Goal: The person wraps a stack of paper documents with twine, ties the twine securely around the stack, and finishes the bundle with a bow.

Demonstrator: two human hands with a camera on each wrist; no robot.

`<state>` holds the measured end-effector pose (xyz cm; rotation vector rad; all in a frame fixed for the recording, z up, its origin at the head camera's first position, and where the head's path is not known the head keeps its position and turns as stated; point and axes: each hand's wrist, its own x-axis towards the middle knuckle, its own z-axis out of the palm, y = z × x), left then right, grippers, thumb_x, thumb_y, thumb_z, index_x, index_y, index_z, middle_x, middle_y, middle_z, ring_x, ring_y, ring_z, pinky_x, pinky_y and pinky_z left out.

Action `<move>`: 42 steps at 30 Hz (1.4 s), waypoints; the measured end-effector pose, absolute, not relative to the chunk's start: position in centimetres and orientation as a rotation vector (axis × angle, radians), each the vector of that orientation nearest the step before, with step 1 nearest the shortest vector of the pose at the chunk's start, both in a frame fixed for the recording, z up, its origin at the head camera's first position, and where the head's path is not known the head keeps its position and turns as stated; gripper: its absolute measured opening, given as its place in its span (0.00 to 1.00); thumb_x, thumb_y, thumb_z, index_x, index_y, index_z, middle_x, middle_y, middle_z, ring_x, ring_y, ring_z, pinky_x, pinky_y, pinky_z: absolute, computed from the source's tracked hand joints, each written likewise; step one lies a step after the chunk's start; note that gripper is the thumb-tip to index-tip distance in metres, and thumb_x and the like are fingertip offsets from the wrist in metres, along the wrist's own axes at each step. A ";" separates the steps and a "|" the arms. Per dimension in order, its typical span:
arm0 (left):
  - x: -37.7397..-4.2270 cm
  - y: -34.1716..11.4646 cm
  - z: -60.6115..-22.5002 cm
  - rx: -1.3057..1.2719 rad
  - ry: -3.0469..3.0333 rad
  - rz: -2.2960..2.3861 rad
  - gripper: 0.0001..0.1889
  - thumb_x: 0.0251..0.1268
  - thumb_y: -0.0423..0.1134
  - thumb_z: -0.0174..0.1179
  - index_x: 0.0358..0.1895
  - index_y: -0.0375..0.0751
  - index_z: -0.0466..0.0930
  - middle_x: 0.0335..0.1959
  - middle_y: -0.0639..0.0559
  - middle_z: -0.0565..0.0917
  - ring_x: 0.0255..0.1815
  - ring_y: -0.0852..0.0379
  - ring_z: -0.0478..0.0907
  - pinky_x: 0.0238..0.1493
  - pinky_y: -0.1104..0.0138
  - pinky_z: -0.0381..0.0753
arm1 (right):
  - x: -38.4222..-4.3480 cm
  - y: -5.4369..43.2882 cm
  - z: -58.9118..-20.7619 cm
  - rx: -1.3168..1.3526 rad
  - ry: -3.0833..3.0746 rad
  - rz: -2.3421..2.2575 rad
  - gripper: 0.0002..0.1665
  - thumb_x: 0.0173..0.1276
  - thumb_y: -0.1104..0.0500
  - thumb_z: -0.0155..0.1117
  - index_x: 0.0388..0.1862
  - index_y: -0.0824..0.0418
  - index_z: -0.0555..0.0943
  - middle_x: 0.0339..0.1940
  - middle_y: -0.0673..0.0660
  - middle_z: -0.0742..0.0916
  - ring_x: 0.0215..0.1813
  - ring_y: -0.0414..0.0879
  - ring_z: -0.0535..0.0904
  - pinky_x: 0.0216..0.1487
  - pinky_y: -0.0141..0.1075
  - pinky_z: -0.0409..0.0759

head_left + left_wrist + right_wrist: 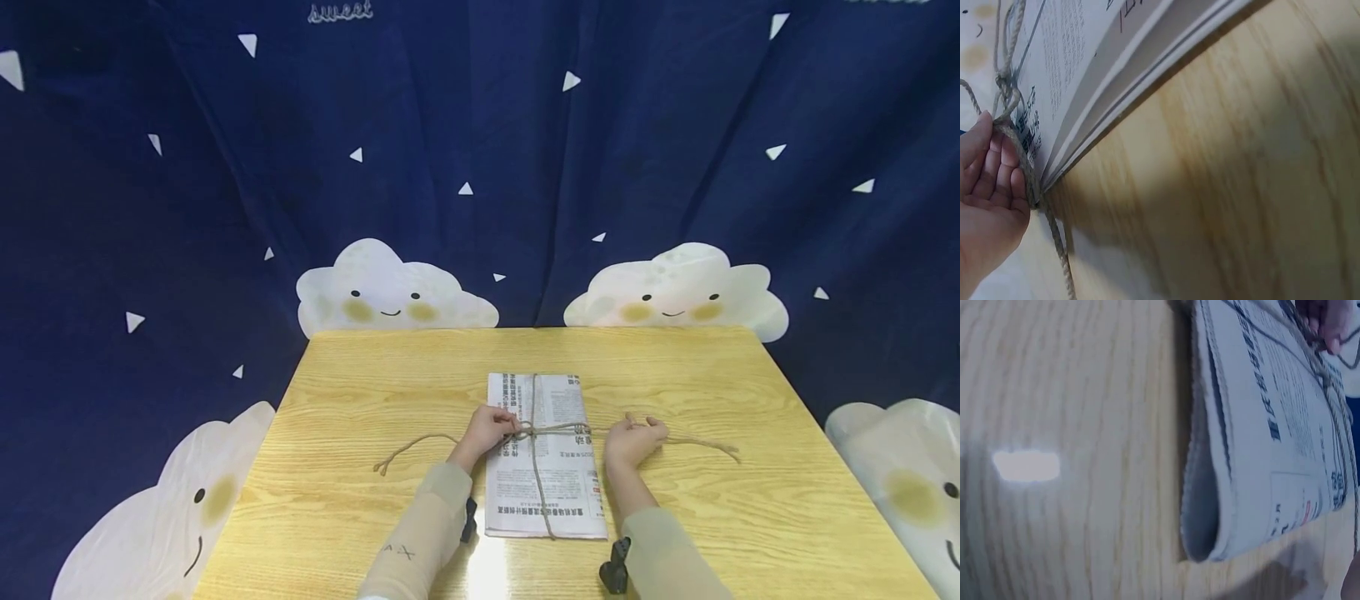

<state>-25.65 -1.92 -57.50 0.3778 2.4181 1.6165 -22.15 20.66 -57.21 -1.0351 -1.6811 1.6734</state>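
Observation:
A folded stack of newspapers (543, 492) lies on the wooden table, bound crosswise with brown twine (534, 467). At the crossing sits a twine knot (1004, 80) with loops about it. My left hand (491, 429) is over the stack's left edge, pinching twine beside the knot between thumb and index finger. Past that hand, a loose twine end (408, 450) trails left over the table. Right of the stack, my right hand (636, 440) holds the twine that runs out from the knot; its other end (705, 442) lies farther right. The right fingertips are mostly hidden.
The wooden table (360, 375) extends around the stack on all sides. Behind it hangs a dark blue curtain (450, 125) with white triangles and cloud faces. Small black devices (617, 567) are worn on both wrists.

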 end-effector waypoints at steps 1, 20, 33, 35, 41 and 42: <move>-25.6 -1.9 -57.5 0.361 2.410 1.620 0.03 0.53 0.33 0.64 0.25 0.38 0.85 0.27 0.52 0.84 0.27 0.60 0.76 0.30 0.71 0.76 | -22.2 20.8 -57.3 -1.035 -1.645 1.686 0.35 0.54 0.79 0.44 0.61 0.69 0.50 0.63 0.69 0.57 0.62 0.58 0.67 0.54 0.37 0.73; -25.4 -1.4 -57.5 0.235 2.428 1.615 0.04 0.53 0.31 0.63 0.30 0.33 0.84 0.29 0.46 0.85 0.27 0.63 0.75 0.32 0.72 0.76 | -21.3 20.6 -57.9 -1.091 -1.598 1.901 0.22 0.71 0.67 0.44 0.63 0.70 0.64 0.55 0.67 0.77 0.47 0.48 0.80 0.45 0.30 0.80; -25.0 -1.5 -57.6 0.223 2.382 1.684 0.07 0.53 0.33 0.64 0.33 0.32 0.85 0.32 0.44 0.85 0.33 0.60 0.79 0.37 0.72 0.78 | -22.6 19.4 -55.2 -0.544 -1.591 2.543 0.14 0.70 0.59 0.50 0.49 0.68 0.71 0.26 0.47 0.79 0.18 0.32 0.63 0.13 0.20 0.58; -24.9 -1.6 -57.6 0.240 2.389 1.686 0.06 0.53 0.33 0.64 0.33 0.32 0.85 0.33 0.44 0.85 0.34 0.58 0.79 0.37 0.71 0.78 | -22.9 19.2 -55.4 -0.539 -1.667 2.652 0.14 0.70 0.62 0.50 0.50 0.71 0.70 0.25 0.47 0.79 0.17 0.31 0.63 0.12 0.19 0.58; -24.8 -1.6 -57.6 0.222 2.387 1.670 0.07 0.54 0.34 0.64 0.34 0.35 0.85 0.34 0.46 0.85 0.36 0.59 0.78 0.40 0.70 0.77 | -23.2 18.6 -56.7 -0.599 -2.284 2.443 0.20 0.68 0.64 0.51 0.54 0.76 0.71 0.24 0.51 0.82 0.15 0.33 0.63 0.13 0.21 0.60; -24.8 -1.6 -57.7 0.228 2.390 1.673 0.07 0.53 0.34 0.64 0.34 0.34 0.85 0.34 0.45 0.85 0.36 0.58 0.78 0.40 0.70 0.77 | -23.2 18.5 -56.9 -0.578 -2.367 2.368 0.20 0.69 0.64 0.51 0.55 0.76 0.71 0.25 0.52 0.82 0.15 0.33 0.63 0.13 0.22 0.60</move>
